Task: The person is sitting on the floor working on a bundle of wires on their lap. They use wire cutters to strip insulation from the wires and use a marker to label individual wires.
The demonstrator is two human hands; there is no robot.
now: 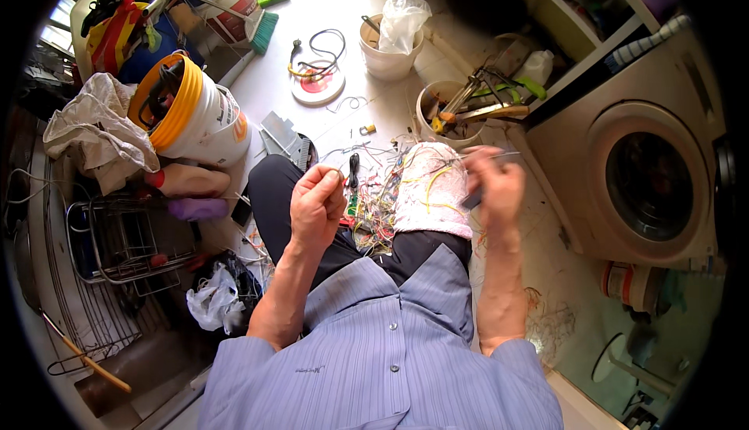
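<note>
My left hand (318, 204) is raised above my left thigh, with thumb and forefinger pressed together. Whatever it pinches is too small to make out. Over my right leg my right hand (499, 188) is blurred by motion, its fingers curled. A thin dark shaft and a dark patch show at its edges, but the kind of thing is unclear. A pink cloth (421, 212) covers my right knee, with yellow wires (431, 188) lying on it. Between my legs spreads a tangled heap of coloured wires (378, 215), beside a bundled black cable (354, 166).
Ahead stand a white bucket (388, 62) with a plastic bag and a tool bucket (434, 127). A coiled cable (324, 52) lies on a round lid. At left are a yellow-rimmed bucket (204, 130) and a wire rack (133, 231); at right, a washing machine (577, 157).
</note>
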